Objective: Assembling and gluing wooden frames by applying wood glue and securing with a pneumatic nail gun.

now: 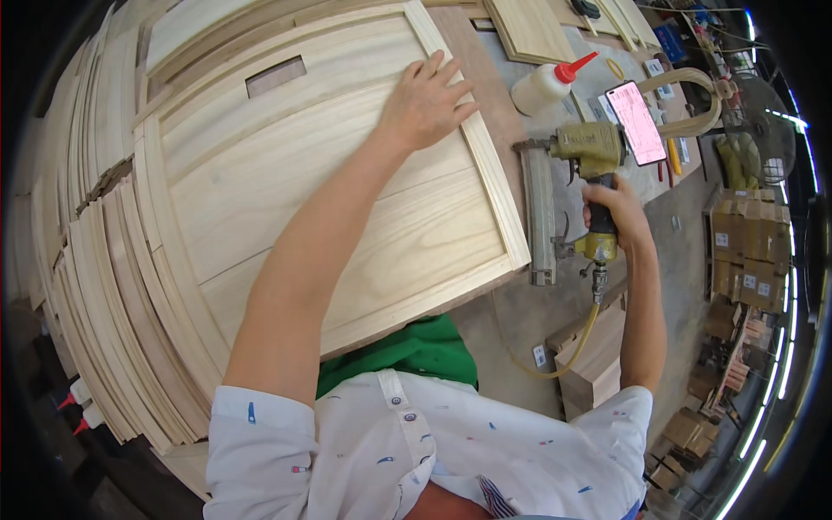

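A pale wooden framed panel [347, 199] lies in front of me, with strips along its edges and a small rectangular slot near its far left. My left hand [426, 102] rests on it near the right-hand strip, fingers spread, holding nothing. To the right of the panel, my right hand [617, 210] is wrapped round the black grip of a yellow-green pneumatic nail gun [591, 149]. Its long grey magazine lies along the panel's right edge, apart from it. A yellow air hose [582, 340] hangs from the bottom of the grip.
Beyond the nail gun stand a white glue bottle [542, 87] with a red nozzle and a phone [635, 123] with a lit screen. Stacked wooden strips [113, 303] fill the left side. Cardboard boxes [750, 247] and a fan [758, 130] are at the right.
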{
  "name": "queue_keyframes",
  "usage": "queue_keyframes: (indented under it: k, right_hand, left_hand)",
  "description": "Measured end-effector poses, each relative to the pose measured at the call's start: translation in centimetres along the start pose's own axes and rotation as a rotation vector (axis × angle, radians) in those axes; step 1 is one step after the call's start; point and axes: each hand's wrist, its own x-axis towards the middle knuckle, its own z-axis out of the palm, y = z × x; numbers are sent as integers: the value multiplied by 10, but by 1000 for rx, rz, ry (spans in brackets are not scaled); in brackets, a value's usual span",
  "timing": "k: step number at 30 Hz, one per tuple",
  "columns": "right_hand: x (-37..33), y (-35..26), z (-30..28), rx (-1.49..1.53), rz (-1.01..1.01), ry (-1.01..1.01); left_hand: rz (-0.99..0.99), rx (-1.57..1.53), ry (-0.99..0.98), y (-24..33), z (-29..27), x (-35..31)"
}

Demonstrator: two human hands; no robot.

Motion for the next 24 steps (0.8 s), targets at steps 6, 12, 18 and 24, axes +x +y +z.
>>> queue_keyframes:
  k: [6, 12, 18, 24]
  right_hand:
    - [5, -93, 40, -277, -261, -11]
    - [100, -178, 92, -477, -656, -150]
    - [153, -218, 139, -500, -498, -96]
    - [155, -227, 155, -571, -456, -109]
  left_hand:
    - [8, -24, 56, -5, -1, -3]
    - [20, -55, 88, 4, 0, 2]
    - [11, -67, 103, 5, -5, 1]
    - [7, -76, 145, 0, -6, 1]
